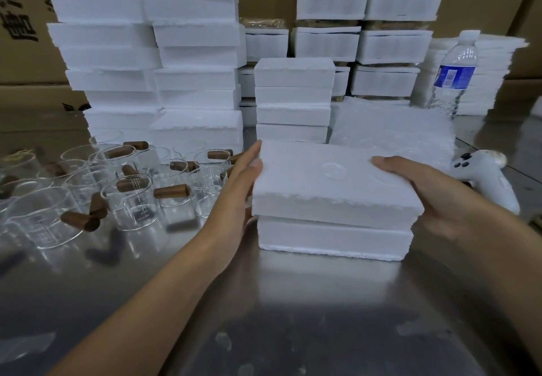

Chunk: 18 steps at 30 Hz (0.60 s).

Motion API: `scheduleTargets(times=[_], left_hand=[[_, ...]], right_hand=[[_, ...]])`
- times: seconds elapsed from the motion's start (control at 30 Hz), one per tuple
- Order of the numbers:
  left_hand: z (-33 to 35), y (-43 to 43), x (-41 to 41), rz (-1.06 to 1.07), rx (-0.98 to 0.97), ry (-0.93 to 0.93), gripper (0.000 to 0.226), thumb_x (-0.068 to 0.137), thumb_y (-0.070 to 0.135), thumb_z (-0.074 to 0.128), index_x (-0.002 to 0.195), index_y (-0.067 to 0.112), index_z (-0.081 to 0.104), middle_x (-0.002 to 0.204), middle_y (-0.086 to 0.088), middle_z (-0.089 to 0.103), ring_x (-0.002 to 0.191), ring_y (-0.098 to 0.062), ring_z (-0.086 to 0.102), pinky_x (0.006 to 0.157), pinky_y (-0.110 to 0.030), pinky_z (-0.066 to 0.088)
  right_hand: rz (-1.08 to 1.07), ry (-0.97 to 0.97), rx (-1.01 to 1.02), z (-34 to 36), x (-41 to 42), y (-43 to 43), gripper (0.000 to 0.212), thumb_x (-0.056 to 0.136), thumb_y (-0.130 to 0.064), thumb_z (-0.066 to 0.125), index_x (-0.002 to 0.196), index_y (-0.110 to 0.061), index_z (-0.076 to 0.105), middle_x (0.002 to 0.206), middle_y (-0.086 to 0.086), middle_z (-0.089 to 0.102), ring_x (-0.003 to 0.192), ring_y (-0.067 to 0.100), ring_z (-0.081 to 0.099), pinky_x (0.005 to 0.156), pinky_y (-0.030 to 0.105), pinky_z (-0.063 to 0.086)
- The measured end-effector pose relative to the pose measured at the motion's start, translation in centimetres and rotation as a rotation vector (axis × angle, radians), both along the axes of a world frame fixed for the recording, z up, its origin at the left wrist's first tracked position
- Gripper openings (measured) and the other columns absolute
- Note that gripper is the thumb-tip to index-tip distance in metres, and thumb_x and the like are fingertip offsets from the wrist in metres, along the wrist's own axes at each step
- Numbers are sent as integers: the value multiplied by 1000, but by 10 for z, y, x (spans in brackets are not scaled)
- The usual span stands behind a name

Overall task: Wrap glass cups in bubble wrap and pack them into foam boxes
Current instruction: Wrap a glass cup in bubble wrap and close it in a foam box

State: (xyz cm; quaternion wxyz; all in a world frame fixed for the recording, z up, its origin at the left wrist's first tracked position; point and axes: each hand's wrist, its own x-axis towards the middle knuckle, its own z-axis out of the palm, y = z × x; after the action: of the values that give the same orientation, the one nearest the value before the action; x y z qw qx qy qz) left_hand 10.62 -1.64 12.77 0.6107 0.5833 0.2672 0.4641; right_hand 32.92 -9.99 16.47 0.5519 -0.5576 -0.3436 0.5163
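While the lid [331, 182] sits a little askew on the base [334, 236] of the foam box [337, 214] at centre frame, the step in hand looks like closing it squarely. The left hand [237, 188] lies flat, straight fingers pressed against the lid's left end; the right hand [434, 194] cups the opposite end, fingers bent over the top edge, thumb hidden. To do this well, slide the lid until its ragged edges line up with the base all round. Then press down evenly from both ends, and gently, since foam crumbles and glass may lie inside, though the contents cannot be seen. Unwrapped glass cups [129, 197] with brown handles crowd the steel table [293, 302] at the left of the frame, just beside the left wrist, so that arm needs care. A sheet of bubble wrap [393, 129] lies behind the box, right of centre.
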Motion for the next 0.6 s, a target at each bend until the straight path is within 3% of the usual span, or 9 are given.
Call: scheduleTargets(times=[0.13,0.27,0.47,0.53,0.6], left_hand=[[0,3,0,94,23,-20,27,93,31,45,111,44,60,116,13,67,111,-11,61,93,-33,48],[3,0,3,147,24,-8,33,97,21,38,105,43,61,109,13,67,94,-4,65,73,-19,52],[3,-2,8,169,-28,-54,29,97,20,38,107,39,58,122,8,60,120,-19,54,105,-41,40],[3,-3,9,158,25,-44,37,97,19,36,113,49,52,127,22,53,126,-5,46,111,-39,31],[3,-4,8,134,69,-33,44,98,16,33,116,54,47,137,25,45,129,3,40,115,-35,24]], right_hand=[[51,11,15,-6,-3,4,27,67,-35,67,82,-17,78,101,7,73,88,22,70,86,38,47],[34,49,10,-8,-1,6,24,66,-36,68,80,-19,79,99,6,73,87,21,71,87,38,49],[56,99,-5,-9,-2,7,24,70,-34,68,84,-17,78,99,6,73,85,22,71,75,36,51],[48,100,-14,-9,-2,8,28,68,-35,68,88,-17,76,97,6,74,80,21,71,65,30,55],[40,101,-21,-11,-2,8,35,67,-36,69,96,-16,73,94,6,74,77,21,71,60,28,55]])
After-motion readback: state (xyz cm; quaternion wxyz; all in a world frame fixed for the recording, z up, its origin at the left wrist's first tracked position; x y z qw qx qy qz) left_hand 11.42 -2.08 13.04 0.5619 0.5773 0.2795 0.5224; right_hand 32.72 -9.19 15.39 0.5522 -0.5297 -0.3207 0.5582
